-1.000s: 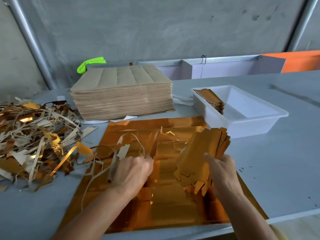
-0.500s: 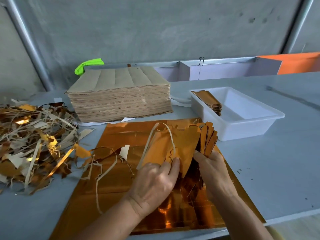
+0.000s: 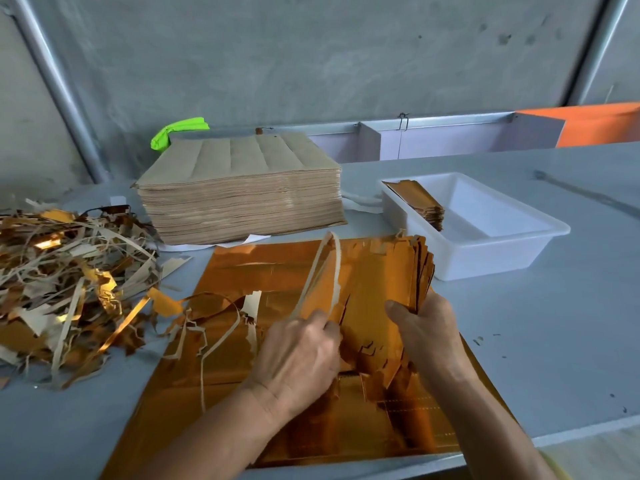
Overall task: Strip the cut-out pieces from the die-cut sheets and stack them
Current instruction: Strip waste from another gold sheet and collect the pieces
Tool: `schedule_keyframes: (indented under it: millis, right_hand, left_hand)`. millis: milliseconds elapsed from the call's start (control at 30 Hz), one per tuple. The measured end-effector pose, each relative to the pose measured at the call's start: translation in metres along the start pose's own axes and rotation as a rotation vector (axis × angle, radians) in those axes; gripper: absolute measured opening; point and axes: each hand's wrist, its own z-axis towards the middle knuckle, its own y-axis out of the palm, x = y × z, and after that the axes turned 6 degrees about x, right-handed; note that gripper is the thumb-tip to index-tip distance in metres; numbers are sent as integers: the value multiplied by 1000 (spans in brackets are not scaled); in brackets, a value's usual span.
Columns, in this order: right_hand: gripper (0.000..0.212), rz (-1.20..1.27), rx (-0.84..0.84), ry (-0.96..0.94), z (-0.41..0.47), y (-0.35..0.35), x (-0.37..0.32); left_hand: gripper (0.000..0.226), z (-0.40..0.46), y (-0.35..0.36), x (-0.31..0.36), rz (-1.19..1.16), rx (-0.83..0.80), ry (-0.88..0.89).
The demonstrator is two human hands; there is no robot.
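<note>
A shiny gold die-cut sheet [image 3: 263, 275] lies flat on the grey table in front of me. My right hand [image 3: 427, 330] grips a bundle of gold cut-out pieces [image 3: 388, 282], held upright over the sheet. My left hand [image 3: 301, 355] pinches the left side of the same bundle, where a thin pale waste strip [image 3: 327, 268] loops upward. More torn strips [image 3: 207, 323] trail off the sheet's left side. A small stack of finished pieces [image 3: 420, 202] sits in the white tray [image 3: 502, 251] at the right.
A tall stack of brown-backed die-cut sheets [image 3: 239, 192] stands behind the gold sheet. A heap of waste strips [image 3: 65, 282] covers the table's left. A green object [image 3: 176, 131] lies behind the stack. The table's front edge runs just below the sheet.
My left hand came off the sheet and took hold of the bundle's left side. The bundle in my right hand swung upright, and a waste strip now loops up from it.
</note>
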Motion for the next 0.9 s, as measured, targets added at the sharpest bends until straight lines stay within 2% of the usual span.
schedule_keyframes:
  millis: [133,267,400,500,600,667,833,900]
  right_hand:
    - [23,0,-15,76,3,-4,-3]
    - [28,9,5,137,4,-13,-4]
    - [22,-5,7,147,6,-19,-10]
    - [29,-43,-34,168,5,-18,-12]
    - [23,-111,-113,181,-1,-22,-18]
    - [29,-146,-166,183,-4,-27,-22]
    - [41,-103,-442,302,-3,-58,-25]
    - [41,-134,-453,331,5,-79,-24]
  left_hand:
    - [18,1,5,-11,32,-38,28]
    - [6,-1,11,-29,89,-86,-78]
    - [32,-2,15,-41,76,-97,-217]
    - [52,0,20,-32,91,-144,-192]
    - [64,7,30,-28,170,-193,-169]
    - [60,15,38,-29,155,-195,-182]
    - [22,28,51,-45,163,-289,-260]
    - [19,29,52,-56,159,-327,-308]
